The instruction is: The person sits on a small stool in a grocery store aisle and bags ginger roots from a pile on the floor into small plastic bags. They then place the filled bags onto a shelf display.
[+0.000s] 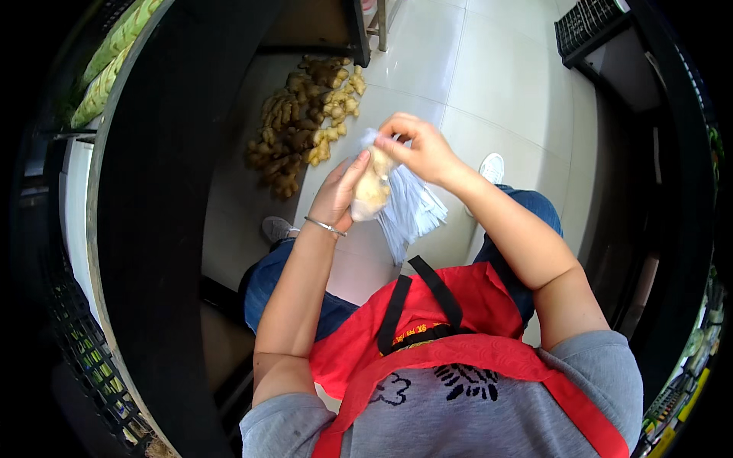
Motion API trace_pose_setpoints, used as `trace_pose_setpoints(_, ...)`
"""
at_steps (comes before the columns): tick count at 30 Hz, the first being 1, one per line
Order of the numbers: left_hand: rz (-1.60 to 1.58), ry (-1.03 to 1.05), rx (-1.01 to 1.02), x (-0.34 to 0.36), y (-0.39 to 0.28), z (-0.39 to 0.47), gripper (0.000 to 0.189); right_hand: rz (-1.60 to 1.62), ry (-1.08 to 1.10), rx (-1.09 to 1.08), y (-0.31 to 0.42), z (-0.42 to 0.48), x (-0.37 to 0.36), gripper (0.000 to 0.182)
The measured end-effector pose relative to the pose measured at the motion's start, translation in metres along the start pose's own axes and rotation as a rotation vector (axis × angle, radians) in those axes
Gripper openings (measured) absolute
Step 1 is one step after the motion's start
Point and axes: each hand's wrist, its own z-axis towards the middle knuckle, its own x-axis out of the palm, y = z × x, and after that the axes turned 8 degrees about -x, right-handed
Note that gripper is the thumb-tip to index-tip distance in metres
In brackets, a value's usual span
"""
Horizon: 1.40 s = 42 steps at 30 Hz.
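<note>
My left hand (339,192) is closed around a piece of ginger in a clear plastic bag (371,193), its thumb along the side. At the bag's top end, my right hand (416,143) pinches the gathered plastic between thumb and fingers. Below the bagged ginger, a bundle of flat whitish plastic strips or bags (413,210) fans out, partly hidden behind it. Loose ginger roots (303,123) lie in a pile on the tiled floor, ahead and to the left of my hands.
Dark shelving (154,217) rises on my left, with green produce (109,77) on it. A black crate (585,26) sits at the upper right. My white shoes (491,168) stand on pale floor tiles (504,109). A metal leg (382,28) stands beyond the ginger.
</note>
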Motion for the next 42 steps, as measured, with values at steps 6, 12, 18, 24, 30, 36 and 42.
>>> trace_pose_setpoints(6,0.055,-0.086,0.105,-0.004,-0.007,0.006,0.029,0.098,-0.204,0.239,-0.006,0.001,-0.019,0.021)
trace_pose_setpoints(12,-0.234,-0.056,0.005,-0.021,-0.010,0.006,0.031,0.319,-0.312,0.387,-0.020,0.003,-0.039,0.033)
trace_pose_setpoints(18,-0.248,0.024,-0.032,-0.007,-0.001,0.004,0.031,0.697,0.162,0.515,0.005,-0.007,0.009,0.049)
trace_pose_setpoints(24,-0.019,0.094,0.011,0.010,0.009,-0.005,0.047,1.145,-0.005,0.519,-0.003,0.007,0.012,0.039)
trace_pose_setpoints(30,0.096,0.104,-0.005,0.006,0.004,-0.005,0.048,1.148,-0.138,0.463,-0.003,0.013,0.000,0.035)
trace_pose_setpoints(36,0.489,-0.111,0.294,0.006,0.023,0.010,0.059,1.203,-0.323,0.469,-0.002,0.010,0.010,0.033)
trace_pose_setpoints(42,0.548,-0.185,0.419,0.003,0.037,0.027,0.061,1.201,-0.445,0.485,-0.002,0.009,0.017,0.031)
